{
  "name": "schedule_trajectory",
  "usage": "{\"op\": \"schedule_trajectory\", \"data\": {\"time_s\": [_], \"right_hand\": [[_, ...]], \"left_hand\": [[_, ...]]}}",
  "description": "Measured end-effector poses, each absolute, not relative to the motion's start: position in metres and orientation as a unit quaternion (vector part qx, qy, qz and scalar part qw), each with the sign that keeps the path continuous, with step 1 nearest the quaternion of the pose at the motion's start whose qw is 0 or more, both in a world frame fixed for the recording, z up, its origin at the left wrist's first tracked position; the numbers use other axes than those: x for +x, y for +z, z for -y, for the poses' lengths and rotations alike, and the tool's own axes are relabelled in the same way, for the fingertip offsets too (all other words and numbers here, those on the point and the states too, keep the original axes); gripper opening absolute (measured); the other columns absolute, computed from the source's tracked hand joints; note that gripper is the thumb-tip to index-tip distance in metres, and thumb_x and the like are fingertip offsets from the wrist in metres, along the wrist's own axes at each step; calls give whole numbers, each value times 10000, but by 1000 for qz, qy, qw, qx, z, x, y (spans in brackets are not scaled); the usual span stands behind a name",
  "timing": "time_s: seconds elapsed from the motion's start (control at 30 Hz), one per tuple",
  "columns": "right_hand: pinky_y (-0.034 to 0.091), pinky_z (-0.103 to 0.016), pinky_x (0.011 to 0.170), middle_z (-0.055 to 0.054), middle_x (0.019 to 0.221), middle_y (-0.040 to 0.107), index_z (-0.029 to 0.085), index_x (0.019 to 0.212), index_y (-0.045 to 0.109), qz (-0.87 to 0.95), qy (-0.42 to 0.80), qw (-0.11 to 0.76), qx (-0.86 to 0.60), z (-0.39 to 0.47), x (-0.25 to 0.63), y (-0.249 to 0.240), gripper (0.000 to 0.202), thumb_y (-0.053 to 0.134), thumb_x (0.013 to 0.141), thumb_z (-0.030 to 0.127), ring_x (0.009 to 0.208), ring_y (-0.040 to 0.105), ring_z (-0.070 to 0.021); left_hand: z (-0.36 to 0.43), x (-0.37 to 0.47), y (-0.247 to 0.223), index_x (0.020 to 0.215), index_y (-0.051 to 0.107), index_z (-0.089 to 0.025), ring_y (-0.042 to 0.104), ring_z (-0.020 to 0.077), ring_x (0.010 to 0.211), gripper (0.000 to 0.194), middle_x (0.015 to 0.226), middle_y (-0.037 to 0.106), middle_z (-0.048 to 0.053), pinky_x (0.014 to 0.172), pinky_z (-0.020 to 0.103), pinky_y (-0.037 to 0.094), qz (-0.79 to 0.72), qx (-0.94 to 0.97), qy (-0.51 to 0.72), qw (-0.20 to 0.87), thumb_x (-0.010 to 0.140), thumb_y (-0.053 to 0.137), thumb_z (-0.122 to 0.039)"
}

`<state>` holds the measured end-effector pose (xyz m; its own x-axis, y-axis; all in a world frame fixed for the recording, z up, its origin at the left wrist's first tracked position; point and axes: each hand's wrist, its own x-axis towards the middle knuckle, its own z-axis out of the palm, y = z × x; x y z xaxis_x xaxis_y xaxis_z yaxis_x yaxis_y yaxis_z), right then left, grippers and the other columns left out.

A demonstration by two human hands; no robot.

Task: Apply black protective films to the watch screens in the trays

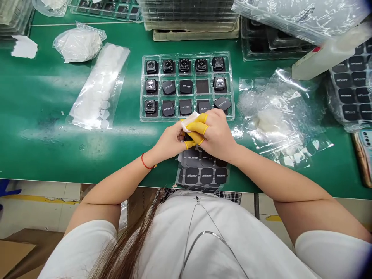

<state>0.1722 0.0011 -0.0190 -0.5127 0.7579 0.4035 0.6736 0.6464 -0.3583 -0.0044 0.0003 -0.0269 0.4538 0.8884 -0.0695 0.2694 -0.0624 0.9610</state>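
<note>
My left hand (pixel 171 142) and my right hand (pixel 217 133) meet just in front of a clear tray (pixel 141 99), both with closed fingers. Yellow finger cots cover several fingertips. A folded white wipe (pixel 190 121) is pinched in my right hand. Between the hands my left fingers grip a small black watch (pixel 188 137), mostly hidden. The tray holds black watch bodies (pixel 184 65) and square dark pieces marked HiFuture (pixel 186 86). Below my hands lie sheets of black HiFuture stickers (pixel 206 175), partly covered by them.
Left are a bag of white wipes (pixel 78 43) and a clear sleeve of round films (pixel 100 87). Tray stacks (pixel 190 15) stand behind. To the right lie crumpled plastic bags (pixel 281 116), a tilted white bottle (pixel 325 58), more stickers (pixel 350 95) and a phone (pixel 366 139).
</note>
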Motion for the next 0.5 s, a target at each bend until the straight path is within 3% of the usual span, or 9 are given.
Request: {"op": "schedule_trajectory", "data": {"time_s": [0.1, 0.27, 0.4, 0.5], "right_hand": [[340, -410, 844, -47, 825, 607, 248, 926, 667, 855, 67, 299, -419, -5, 173, -20, 247, 424, 964, 252, 837, 496, -209], [362, -387, 815, -40, 823, 612, 212, 870, 623, 830, 95, 322, -446, -8, 174, -19, 158, 475, 924, 227, 822, 528, -194], [397, -349, 736, -8, 745, 591, 202, 785, 589, 763, 209, 352, -500, -15, 182, -14, 85, 554, 860, 220, 716, 516, -158], [430, -319, 686, -3, 772, 607, 202, 840, 614, 673, 310, 395, -543, -18, 190, -7, 62, 613, 835, 264, 701, 534, -144]], "left_hand": [[0, -5, -30, 1249, 538, -173, 468, 80, 634, 583, 862, 603, 0, 582, 221, 433, -432, 677, 285, 523, 728, 754, -319], [2, -3, -29, 1142, 570, -155, 584, 127, 770, 486, 940, 624, 31, 703, 265, 513, -428, 656, 263, 564, 725, 770, -307], [3, -2, -26, 1161, 540, -163, 631, 127, 832, 505, 992, 642, 36, 748, 255, 545, -400, 609, 263, 632, 716, 771, -225], [1, -2, -24, 1144, 540, -168, 633, 113, 831, 505, 994, 637, 32, 733, 228, 541, -394, 590, 274, 650, 706, 785, -213]]}}
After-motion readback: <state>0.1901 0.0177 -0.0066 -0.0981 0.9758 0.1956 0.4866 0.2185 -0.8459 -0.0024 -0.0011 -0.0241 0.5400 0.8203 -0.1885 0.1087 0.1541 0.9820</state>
